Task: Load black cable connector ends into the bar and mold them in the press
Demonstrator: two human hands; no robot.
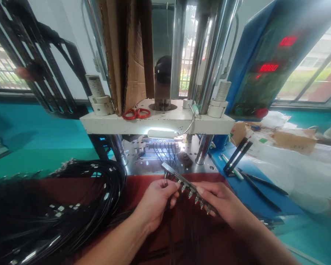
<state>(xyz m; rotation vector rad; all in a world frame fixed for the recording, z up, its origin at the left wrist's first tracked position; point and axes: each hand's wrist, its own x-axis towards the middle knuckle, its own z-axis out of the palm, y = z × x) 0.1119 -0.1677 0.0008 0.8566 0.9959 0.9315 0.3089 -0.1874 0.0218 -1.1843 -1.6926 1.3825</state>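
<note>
My right hand [222,200] grips a dark metal bar [169,170] that slants down to the right, with a row of several small silver connectors [191,194] along its lower edge. My left hand [158,197] is closed near the bar's upper end, thumb against the fingers. A thin black cable [169,235] is pinched in it, and a small metal tip [166,177] sticks up above the fingers. Whether that tip touches the bar I cannot tell. More dark cables hang blurred below the bar, over the red-brown mat [138,186].
Ahead stands a press with a white plate [113,126], a lit lamp [161,134] and a cabled mould [160,151] beneath. Red-handled scissors [136,113] lie on the plate. Black cable coils [110,184] fill the left; tweezers [260,187] and plastic bags [298,165] lie right.
</note>
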